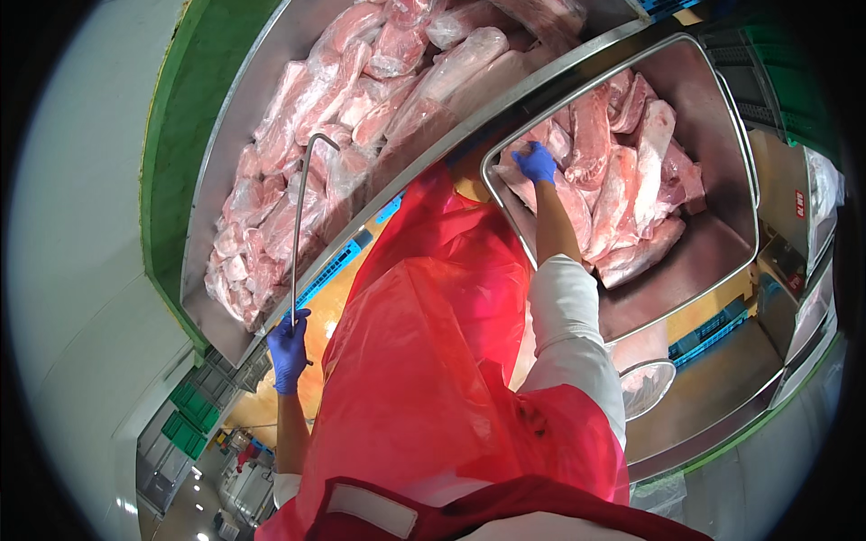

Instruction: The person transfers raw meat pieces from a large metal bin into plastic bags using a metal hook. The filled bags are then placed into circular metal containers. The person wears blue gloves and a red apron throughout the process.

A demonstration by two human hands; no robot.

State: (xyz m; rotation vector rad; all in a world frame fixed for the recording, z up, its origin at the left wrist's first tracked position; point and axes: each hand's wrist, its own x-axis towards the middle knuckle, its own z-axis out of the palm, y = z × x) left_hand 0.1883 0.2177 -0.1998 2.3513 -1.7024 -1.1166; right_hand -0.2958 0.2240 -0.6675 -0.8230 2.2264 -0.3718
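My left hand [288, 350], in a blue glove, grips a long metal hook [298, 223] by its lower end. The rod rises over the large metal bin [203, 304], and its bent tip is above several film-wrapped cuts of raw meat [338, 101]. My right hand [536, 163], also gloved in blue, rests on a cut of raw meat [551, 193] at the left side of the smaller metal tub [703, 264]. Its fingertips are partly hidden against the meat, so I cannot tell whether they grip it. Several unwrapped long cuts [616, 196] lie around it.
My red plastic apron [419, 379] hangs between bin and tub. Below the tub stands a round container with a clear liner [646, 389]. Blue plastic crates [710, 335] sit low at the right. Green crates [186, 426] stand at lower left, near a green-edged wall [169, 203].
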